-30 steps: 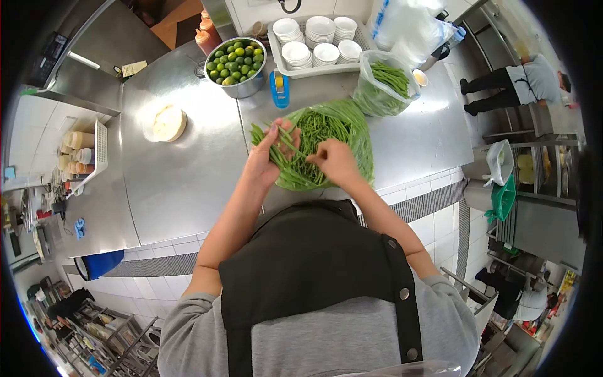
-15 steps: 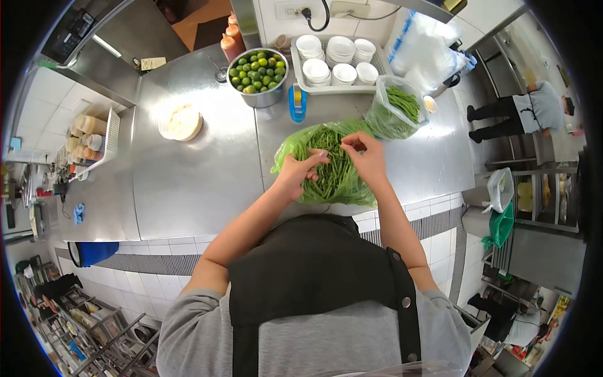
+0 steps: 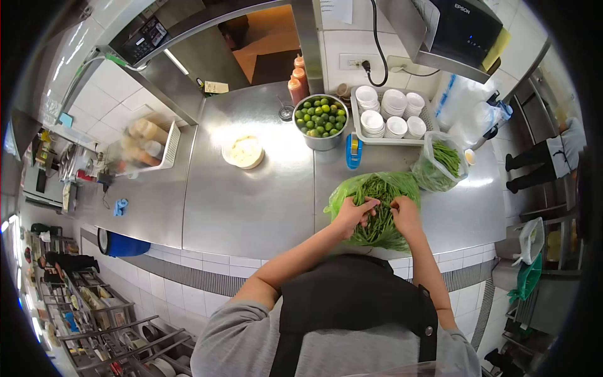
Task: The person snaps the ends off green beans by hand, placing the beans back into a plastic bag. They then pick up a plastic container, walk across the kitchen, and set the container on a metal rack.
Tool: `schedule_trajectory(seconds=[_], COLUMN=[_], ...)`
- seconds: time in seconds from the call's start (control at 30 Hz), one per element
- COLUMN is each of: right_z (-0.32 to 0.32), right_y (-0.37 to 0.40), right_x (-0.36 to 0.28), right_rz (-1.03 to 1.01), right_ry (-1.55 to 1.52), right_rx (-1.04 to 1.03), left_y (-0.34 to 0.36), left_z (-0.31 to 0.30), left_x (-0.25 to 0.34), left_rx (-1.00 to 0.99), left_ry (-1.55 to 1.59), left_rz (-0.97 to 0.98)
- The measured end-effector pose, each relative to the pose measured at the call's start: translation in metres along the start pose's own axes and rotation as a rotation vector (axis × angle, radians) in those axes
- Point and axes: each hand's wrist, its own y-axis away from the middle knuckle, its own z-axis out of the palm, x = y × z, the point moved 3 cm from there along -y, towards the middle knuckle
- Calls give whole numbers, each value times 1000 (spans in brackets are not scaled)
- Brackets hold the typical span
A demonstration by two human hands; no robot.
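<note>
A thin green plastic bag (image 3: 339, 195) lies opened out on the steel counter, filled with long thin green beans (image 3: 380, 187). Over the left part of the pile, my left hand (image 3: 355, 215) has its thumb stretched across and its other fingers curled round some beans. My right hand (image 3: 406, 215) is just to the right, thumb and fingertips pinched together at the beans; whatever is between them is too small to make out. A clear bag (image 3: 433, 177) behind my right hand stands upright with more green beans (image 3: 446, 157) in it.
Behind the bag are a blue tape dispenser (image 3: 353, 151), a steel pot (image 3: 321, 142) of green citrus fruits, and a white rack (image 3: 389, 141) of stacked small white dishes. A round tub (image 3: 244, 153) stands left. A person (image 3: 546, 157) is at far right.
The view has swung up and left, so the counter things sit lower and further right. My hands stay over the beans; my right hand has come down slightly nearer the pile.
</note>
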Motion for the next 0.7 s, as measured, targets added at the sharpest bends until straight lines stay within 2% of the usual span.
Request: schedule_trajectory(seconds=[0.03, 0.13, 0.23, 0.3, 0.4, 0.5, 0.6, 0.7], right_z=[-4, -25, -39, -40, -45, -41, -40, -52], right_y=[1, 4, 4, 6, 18, 28, 32, 36], right_x=[-5, -35, -53, -58, -81, -99, -100, -108], right_rz=[4, -237, -165, -220, -253, -328, -346, -379], right_ry=[-56, -91, -337, -379, -456, -463, -478, -379], right_rx=[-7, 345, 410, 431, 374, 310, 302, 346], left_y=[-1, -2, 7, 11, 15, 21, 15, 15], left_z=[-5, -13, -5, 2, 10, 14, 11, 10], left_x=[-4, -7, -3, 4, 20, 29, 25, 21], left_rx=[12, 35, 57, 92, 38, 74, 77, 83], left_ry=[16, 49, 33, 2, -123, -437, -586, -598], left_rz=[-9, -15, 0, 18, 171, 335, 562, 515])
